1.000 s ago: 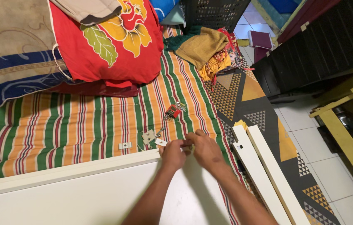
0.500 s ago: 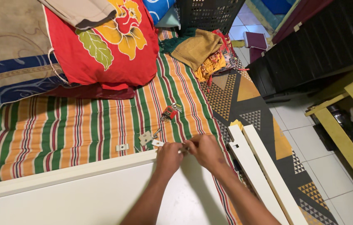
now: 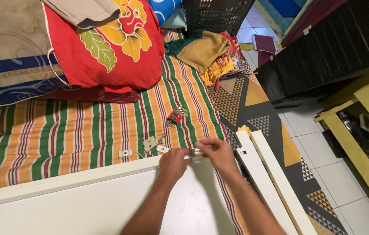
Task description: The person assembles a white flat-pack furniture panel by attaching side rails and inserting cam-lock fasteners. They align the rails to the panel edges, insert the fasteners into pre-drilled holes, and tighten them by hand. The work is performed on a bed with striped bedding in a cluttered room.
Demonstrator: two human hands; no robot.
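The grip of both hands meets at the far corner of a white board (image 3: 106,204) that lies across the striped mattress (image 3: 62,135). The left hand (image 3: 173,164) rests on the board's edge with its fingers curled inward; whether it clasps anything I cannot tell. The right hand (image 3: 217,152) pinches a small pale fitting (image 3: 196,152) between thumb and fingertips, just at the board's corner and touching the left hand's fingertips.

Just beyond the hands, on the mattress, lie small metal brackets: one flat plate (image 3: 125,153) to the left, a squarish one (image 3: 150,143) nearer, and a small white piece (image 3: 163,149) just beside the left hand. Farther up the mattress lies a red-handled set of hex keys (image 3: 175,116).

To the right of the hands, two long white slats (image 3: 267,174) lie side by side on a patterned mat (image 3: 254,100). At the head of the mattress rests a red flowered pillow (image 3: 110,48), with a heap of yellow and green cloth (image 3: 206,54) to its right, below a dark plastic basket (image 3: 217,15).
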